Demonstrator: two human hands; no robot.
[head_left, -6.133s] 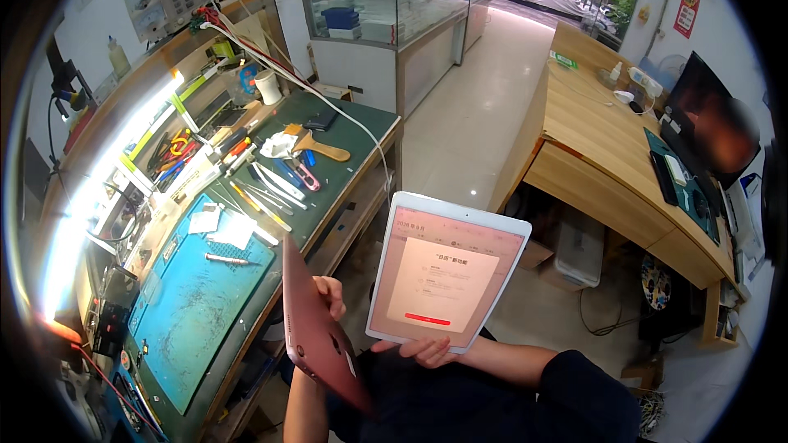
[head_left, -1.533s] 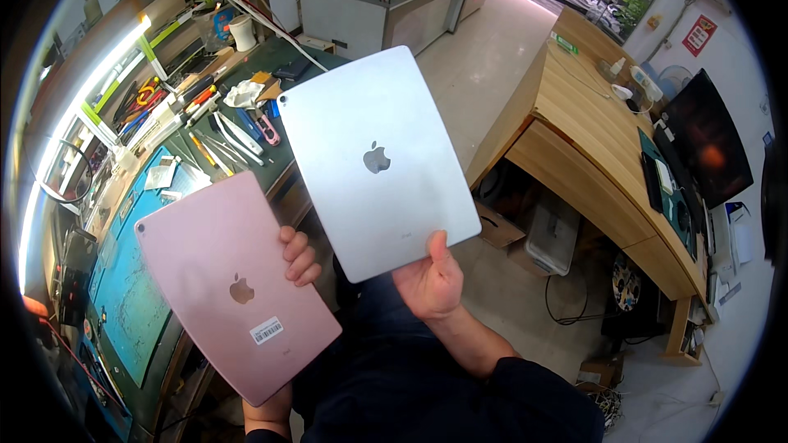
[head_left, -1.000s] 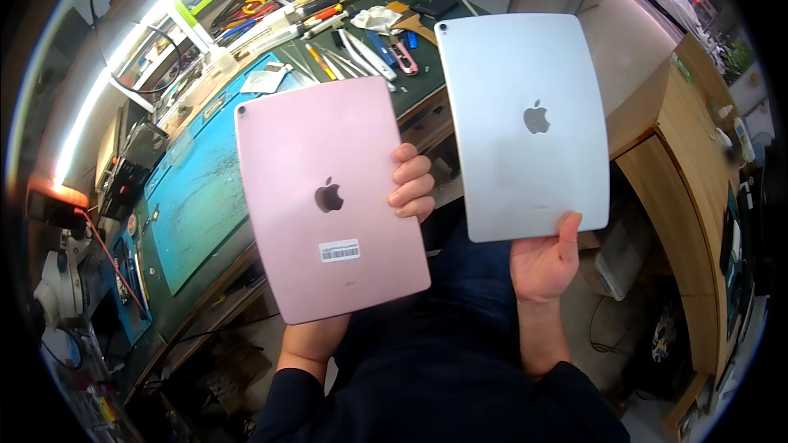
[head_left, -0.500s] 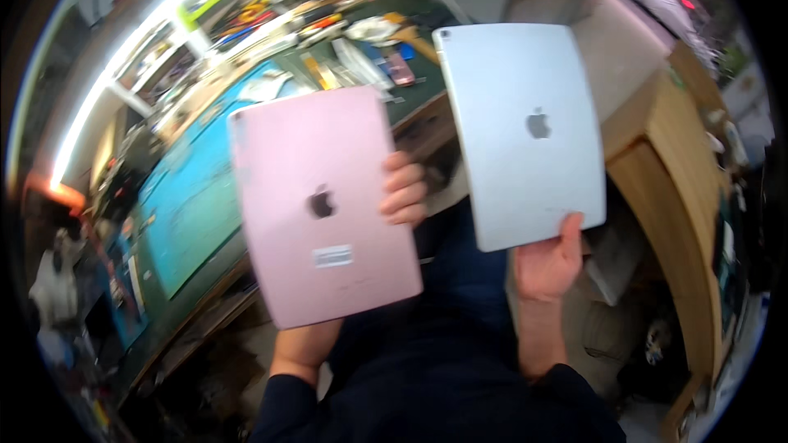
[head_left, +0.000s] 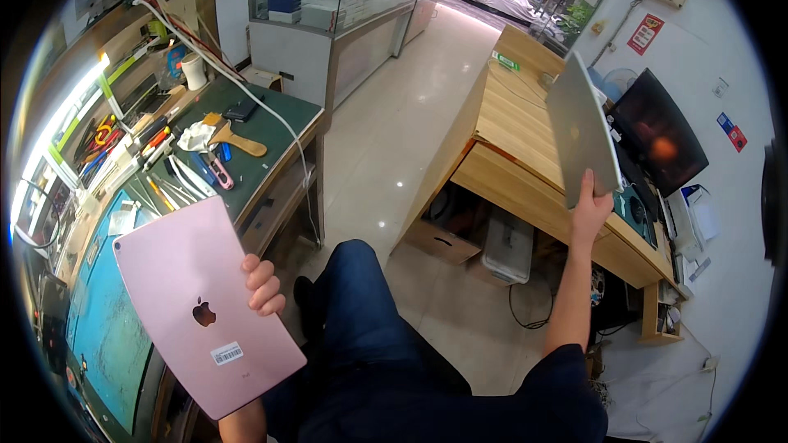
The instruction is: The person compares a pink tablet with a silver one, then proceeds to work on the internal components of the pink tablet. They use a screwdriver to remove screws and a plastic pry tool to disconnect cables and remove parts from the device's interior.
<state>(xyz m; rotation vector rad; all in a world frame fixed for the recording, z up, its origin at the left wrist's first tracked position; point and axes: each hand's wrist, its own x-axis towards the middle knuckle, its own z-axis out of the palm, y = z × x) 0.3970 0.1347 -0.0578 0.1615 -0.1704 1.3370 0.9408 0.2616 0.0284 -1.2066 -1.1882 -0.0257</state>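
Observation:
My left hand grips a pink tablet by its right edge, with the back and its small label facing me, low at the left beside the workbench. My right hand is raised at the right, closed on the lower end of a silver tablet, which stands nearly upright and angled above the wooden desk. Whether that tablet touches the desk I cannot tell.
On the left, a workbench carries tools, a blue mat and cables. The wooden desk on the right bears a monitor, with boxes beneath. A glass display counter stands ahead beside a floor aisle.
My right hand has swung the silver tablet to the right over the desk, turning it edge-on. The pink tablet is lower and further left. The view has turned toward the aisle.

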